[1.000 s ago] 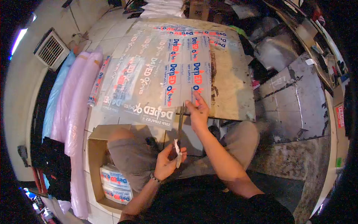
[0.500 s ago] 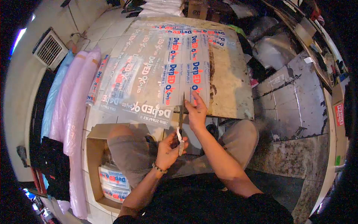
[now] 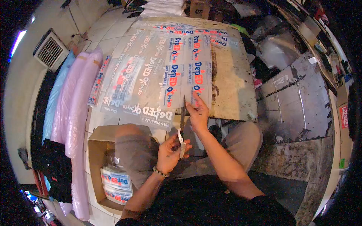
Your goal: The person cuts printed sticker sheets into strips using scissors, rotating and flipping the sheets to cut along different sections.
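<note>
Printed clear plastic sheets (image 3: 188, 75) with blue and red lettering lie across a worn wooden board (image 3: 233, 86). My left hand (image 3: 170, 152) is wrapped round the pale handles of a pair of scissors (image 3: 182, 122), whose dark blades point away from me and reach the sheet's near edge. Just right of the blades, my right hand (image 3: 198, 113) pinches that same edge, thumb close to the metal and fingers on the print. More sheets with white lettering (image 3: 151, 113) spread to the left.
A cardboard box (image 3: 98, 150) with printed packs (image 3: 116, 180) stands by my left knee. Pink and blue plastic rolls (image 3: 77, 109) lie at the left. White bags (image 3: 164, 8) are stacked behind the board. Clear plastic (image 3: 277, 52) is heaped at the right.
My left hand and the scissors have moved up and forward since the first frame, with the blades further along the sheet's edge. My right hand stays at the edge, slightly shifted left.
</note>
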Action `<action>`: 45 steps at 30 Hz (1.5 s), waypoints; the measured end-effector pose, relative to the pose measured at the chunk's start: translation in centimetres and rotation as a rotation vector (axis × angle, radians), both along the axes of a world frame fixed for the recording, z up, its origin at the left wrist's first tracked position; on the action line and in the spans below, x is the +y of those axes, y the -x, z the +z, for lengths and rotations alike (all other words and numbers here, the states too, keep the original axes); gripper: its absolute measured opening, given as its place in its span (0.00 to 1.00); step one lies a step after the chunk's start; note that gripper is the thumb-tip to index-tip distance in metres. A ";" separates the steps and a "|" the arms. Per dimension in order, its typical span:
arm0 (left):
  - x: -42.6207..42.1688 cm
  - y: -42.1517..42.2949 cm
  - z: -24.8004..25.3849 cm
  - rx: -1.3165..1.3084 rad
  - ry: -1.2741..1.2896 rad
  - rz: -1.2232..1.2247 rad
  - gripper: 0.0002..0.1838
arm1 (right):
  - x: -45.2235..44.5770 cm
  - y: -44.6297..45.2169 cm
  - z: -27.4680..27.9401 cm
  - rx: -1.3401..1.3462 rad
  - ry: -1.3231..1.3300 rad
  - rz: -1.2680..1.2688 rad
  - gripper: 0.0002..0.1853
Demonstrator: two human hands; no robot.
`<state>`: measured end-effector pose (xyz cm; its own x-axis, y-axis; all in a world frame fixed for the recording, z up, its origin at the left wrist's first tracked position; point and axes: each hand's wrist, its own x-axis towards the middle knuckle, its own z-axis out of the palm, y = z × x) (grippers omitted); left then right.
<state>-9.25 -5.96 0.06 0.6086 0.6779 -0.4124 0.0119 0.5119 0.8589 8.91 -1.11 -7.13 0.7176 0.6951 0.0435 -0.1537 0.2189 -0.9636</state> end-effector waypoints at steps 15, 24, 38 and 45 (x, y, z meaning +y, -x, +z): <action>3.8 -3.1 0.8 -0.018 -0.002 0.032 0.22 | -1.2 -0.7 0.1 -0.223 0.089 0.065 0.29; 6.2 -5.1 1.2 -0.069 -0.042 0.003 0.22 | -2.1 -0.4 1.0 -0.065 0.050 0.135 0.31; 13.8 -11.4 0.5 -0.105 -0.188 0.007 0.16 | -2.0 0.0 1.3 -0.132 0.122 0.101 0.33; 19.6 -16.0 0.3 -0.031 -0.139 -0.007 0.15 | -2.3 -0.4 1.0 -0.095 0.222 0.115 0.32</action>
